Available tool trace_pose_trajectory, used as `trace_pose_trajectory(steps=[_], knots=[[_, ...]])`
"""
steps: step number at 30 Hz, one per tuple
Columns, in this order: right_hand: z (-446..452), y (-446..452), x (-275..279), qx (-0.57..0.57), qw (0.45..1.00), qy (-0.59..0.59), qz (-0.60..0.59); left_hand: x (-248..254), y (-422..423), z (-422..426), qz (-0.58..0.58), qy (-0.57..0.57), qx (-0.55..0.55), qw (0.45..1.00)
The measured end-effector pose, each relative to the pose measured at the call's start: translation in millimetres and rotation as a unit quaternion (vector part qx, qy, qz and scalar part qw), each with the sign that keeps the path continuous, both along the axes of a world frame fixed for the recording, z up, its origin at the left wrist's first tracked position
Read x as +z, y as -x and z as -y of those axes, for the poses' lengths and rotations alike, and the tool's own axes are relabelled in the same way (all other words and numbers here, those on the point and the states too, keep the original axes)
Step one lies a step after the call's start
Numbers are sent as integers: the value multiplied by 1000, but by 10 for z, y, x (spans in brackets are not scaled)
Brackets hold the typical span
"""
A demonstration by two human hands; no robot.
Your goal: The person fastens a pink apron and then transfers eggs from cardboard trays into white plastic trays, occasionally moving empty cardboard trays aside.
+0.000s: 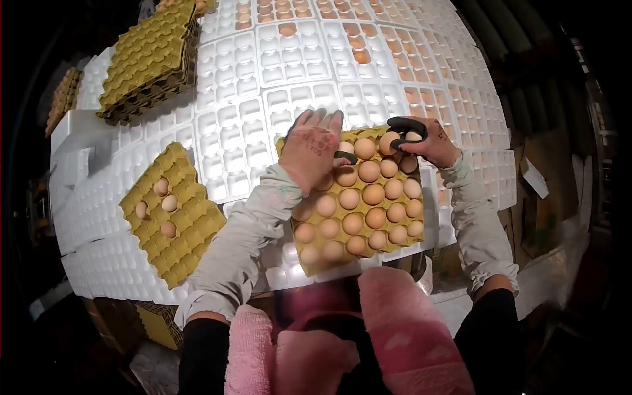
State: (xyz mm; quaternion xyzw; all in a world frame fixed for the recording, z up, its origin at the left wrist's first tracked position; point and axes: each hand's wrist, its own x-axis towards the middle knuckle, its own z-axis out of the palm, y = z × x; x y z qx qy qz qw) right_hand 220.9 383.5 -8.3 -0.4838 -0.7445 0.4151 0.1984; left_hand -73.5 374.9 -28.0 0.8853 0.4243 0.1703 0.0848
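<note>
A yellow egg tray (361, 258) full of brown eggs (372, 194) lies in front of me on white moulded trays. My left hand (312, 150), in a glove with dark fingertips, lies over its far left corner. Its fingers stretch forward and the thumb sits beside an egg (345, 149); whatever is under the palm is hidden. At the far right corner, my right hand (429, 143), gloved likewise, curls its thumb and forefinger around an egg (413, 136). Another egg (389, 143) sits just left of that thumb.
A second yellow tray (187, 227) with several eggs lies to the left. Behind it rises a stack of yellow egg trays (148, 56). White moulded trays (230, 148) cover the table, and several at the back and right hold eggs (361, 56). Cardboard (550, 191) stands at the right.
</note>
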Motion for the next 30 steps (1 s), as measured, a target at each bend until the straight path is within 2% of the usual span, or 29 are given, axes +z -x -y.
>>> trace_pose_trajectory(steps=[1, 2, 3, 5, 6, 7, 8, 9, 11, 12, 13, 14, 15, 16, 17, 18, 19, 20, 21, 22, 23, 25, 26, 27, 28, 29, 30], knots=[[51, -50, 101, -110, 976, 152, -106, 26, -207, -66, -142, 53, -21, 988], [96, -25, 96, -144, 945, 164, -244, -121, -299, -126, -224, 107, -78, 966], [129, 25, 81, -174, 893, 172, -378, -150, -295, -121, -220, 60, -98, 969], [68, 93, 55, -100, 881, 199, -417, -201, -170, -142, -110, 25, -121, 986], [8, 148, 93, -66, 932, 195, -299, -182, -14, -115, 111, 192, -60, 973], [-77, 248, 38, 23, 988, 84, -129, -104, 169, -91, 323, 340, 10, 883], [-164, 348, -16, 98, 993, -52, 34, 0, 321, -71, 547, 398, 68, 733], [-45, 588, 213, 118, 926, -150, 327, 45, 563, -158, 665, 440, 95, 596], [-49, 620, 144, 150, 899, -185, 366, -215, 888, -224, 575, 241, 36, 781], [-63, 593, 121, 127, 923, -187, 312, -89, 975, -203, 575, 407, 86, 704], [-55, 538, 75, 104, 943, -186, 257, -72, 922, -165, 342, 325, 84, 878], [-30, 466, 20, 78, 959, -181, 201, -43, 840, -78, 140, 220, 66, 963], [-31, 379, -52, -13, 1000, 23, -17, 111, 728, 23, -70, 103, 43, 991], [78, 361, -26, -44, 991, 52, -112, 37, 689, 42, -141, 58, 27, 988], [197, 322, -125, -81, 944, 147, -284, 22, 688, 6, -188, 189, 35, 963], [310, 282, -224, -123, 829, 247, -487, 15, 694, 1, -156, 184, 33, 970], [412, 307, -232, -158, 696, 308, -629, 3, 733, -2, -125, 181, 23, 975], [598, 330, -215, -134, 606, 331, -711, 7, 769, 21, 12, 159, 37, 986], [808, 405, -87, -114, 511, 334, -784, 90, 773, 5, 178, 266, 79, 944], [1013, 439, -102, -135, 492, 321, -798, 196, 782, -50, 331, 441, 152, 820], [1203, 485, -215, -159, 473, 305, -811, 264, 714, -95, 465, 445, 110, 758], [1570, 356, -384, -189, 430, 286, -835, 146, 606, -209, 469, 428, 77, 768], [1775, 202, -314, -238, 471, 286, -800, 33, 533, -246, 326, 349, 27, 878], [1921, 73, -253, -279, 508, 293, -760, -34, 442, -238, 174, 243, -19, 954], [2087, -91, -313, -338, 567, 237, -713, 139, 274, -110, -98, 119, 2, 988], [2292, -323, -312, -411, 681, 176, -580, 105, 117, -95, -216, 161, 63, 961], [2499, -554, -309, -483, 762, 133, -410, 72, 97, -90, -215, 142, 43, 965]])
